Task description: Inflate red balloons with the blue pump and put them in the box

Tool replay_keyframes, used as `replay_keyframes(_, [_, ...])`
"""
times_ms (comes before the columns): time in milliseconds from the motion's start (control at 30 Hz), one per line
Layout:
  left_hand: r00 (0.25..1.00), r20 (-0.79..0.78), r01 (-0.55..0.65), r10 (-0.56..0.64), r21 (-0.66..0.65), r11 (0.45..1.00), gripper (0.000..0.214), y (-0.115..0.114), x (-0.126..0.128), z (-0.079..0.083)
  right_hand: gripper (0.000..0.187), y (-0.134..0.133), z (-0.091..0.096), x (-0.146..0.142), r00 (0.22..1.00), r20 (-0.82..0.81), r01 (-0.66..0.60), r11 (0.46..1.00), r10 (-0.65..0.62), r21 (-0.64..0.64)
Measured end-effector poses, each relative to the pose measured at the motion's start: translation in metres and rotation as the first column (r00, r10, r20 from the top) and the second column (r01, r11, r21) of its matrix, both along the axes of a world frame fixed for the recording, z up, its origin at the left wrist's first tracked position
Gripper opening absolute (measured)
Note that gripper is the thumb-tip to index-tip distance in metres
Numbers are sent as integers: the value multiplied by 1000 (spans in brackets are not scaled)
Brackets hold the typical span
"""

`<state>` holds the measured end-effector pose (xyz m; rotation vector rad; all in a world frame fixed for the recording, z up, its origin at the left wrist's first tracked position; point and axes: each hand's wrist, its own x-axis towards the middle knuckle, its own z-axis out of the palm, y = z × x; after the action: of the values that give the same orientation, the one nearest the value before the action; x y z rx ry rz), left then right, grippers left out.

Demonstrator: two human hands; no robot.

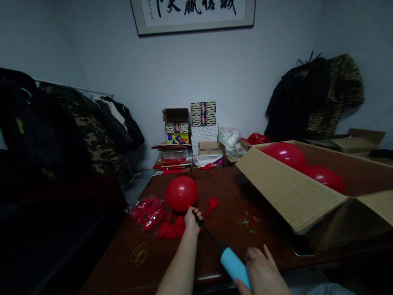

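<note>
My left hand (192, 219) is closed around the black end of a hand-held balloon pump (233, 265), where the neck of an inflated red balloon (181, 193) meets my fingers. A thin black shaft runs from there to the pump's light blue barrel. My right hand (265, 268) grips the barrel near the table's front edge, partly cut off by the frame. One flat red balloon (213, 203) lies just beyond my left hand. Several more flat red balloons (170, 230) are heaped beside my left wrist, next to a clear bag of red balloons (148, 212).
On the right, an open cardboard box (291, 196) holds inflated red balloons (322, 178). A dark flat device (296, 241) lies under its flap. Small coloured bits (252, 223) and yellow rubber bands (139, 255) are scattered on the brown table (123, 272). Stacked boxes (204, 131) stand behind.
</note>
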<state>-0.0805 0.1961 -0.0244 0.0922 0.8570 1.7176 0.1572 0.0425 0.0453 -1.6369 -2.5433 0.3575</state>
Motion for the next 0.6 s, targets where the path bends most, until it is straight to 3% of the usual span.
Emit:
replay_keyframes(267, [999,30,9,-10,22,1000,20,-7,-4,-4,44,4,7,-16,1000,15,12,999,-11,-44])
replay_keyframes(600, [999,37,22,-24,35,999,18,-11,2,-2,45,23,11,-46,999,-13,47,998,-46,43])
